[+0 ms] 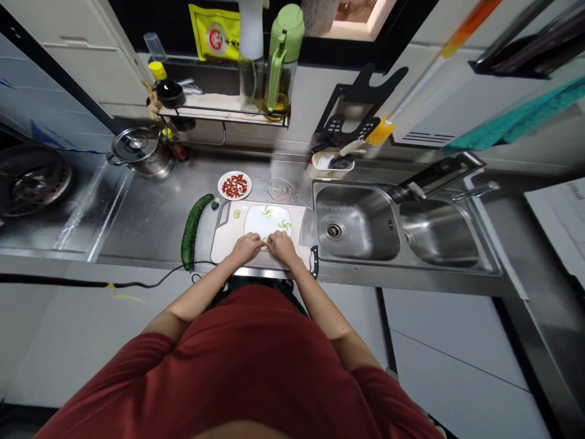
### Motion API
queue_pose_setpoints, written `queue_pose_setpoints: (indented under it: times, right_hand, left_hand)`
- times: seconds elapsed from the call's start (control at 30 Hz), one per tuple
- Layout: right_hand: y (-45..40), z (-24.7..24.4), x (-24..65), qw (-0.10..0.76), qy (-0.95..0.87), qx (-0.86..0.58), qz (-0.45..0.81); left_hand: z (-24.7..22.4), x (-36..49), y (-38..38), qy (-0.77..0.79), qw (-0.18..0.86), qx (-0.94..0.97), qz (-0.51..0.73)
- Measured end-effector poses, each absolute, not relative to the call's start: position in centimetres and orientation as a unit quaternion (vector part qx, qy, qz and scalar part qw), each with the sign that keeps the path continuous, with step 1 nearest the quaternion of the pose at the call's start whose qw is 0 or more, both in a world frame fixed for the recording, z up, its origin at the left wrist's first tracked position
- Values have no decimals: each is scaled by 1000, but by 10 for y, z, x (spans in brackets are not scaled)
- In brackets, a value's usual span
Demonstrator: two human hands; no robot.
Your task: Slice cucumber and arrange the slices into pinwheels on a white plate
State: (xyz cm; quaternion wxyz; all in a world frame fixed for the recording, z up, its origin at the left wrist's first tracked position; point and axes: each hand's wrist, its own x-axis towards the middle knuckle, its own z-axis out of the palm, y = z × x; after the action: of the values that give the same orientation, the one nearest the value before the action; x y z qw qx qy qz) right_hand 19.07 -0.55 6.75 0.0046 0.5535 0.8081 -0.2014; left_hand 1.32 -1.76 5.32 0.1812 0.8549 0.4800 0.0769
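Both hands meet over the near edge of a white plate (259, 221) lying on a pale cutting board (223, 244). My left hand (247, 247) and my right hand (281, 247) pinch at a small green cucumber slice (265, 245) between them; the fingers partly cover it. Farther back on the plate, thin cucumber slices (267, 211) are fanned into a pinwheel, with another pinwheel (284, 225) to the right. A few loose slices (236, 214) rest at the board's upper left. Along the board's right side lies a knife with a wide blade (309, 228) and a black handle (314, 262).
A long cucumber (192, 231) lies left of the board beside a cut end (214, 205). Behind stands a small plate of red pieces (234, 185). A steel pot (139, 152) is at back left, a double sink (361, 222) at right. A black cord (150, 285) crosses the counter's front edge.
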Motion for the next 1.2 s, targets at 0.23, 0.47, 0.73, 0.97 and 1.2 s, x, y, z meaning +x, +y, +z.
queue_pose_setpoints:
  times: [0.23, 0.47, 0.73, 0.97, 1.2]
  right_hand:
    - [-13, 66, 188, -16, 797, 576, -183]
    - [-21, 66, 186, -23, 785, 591, -182]
    - [-27, 61, 182, -52, 777, 605, -168]
    - [-30, 57, 181, -71, 766, 615, -172]
    - [-28, 55, 186, -100, 764, 611, -183]
  left_hand:
    - [47, 12, -19, 479, 180, 854, 93]
    - [46, 12, -19, 485, 188, 847, 108]
    - [43, 11, -19, 473, 173, 856, 117]
    - [42, 10, -20, 479, 183, 850, 118]
    - [40, 8, -18, 494, 199, 831, 158]
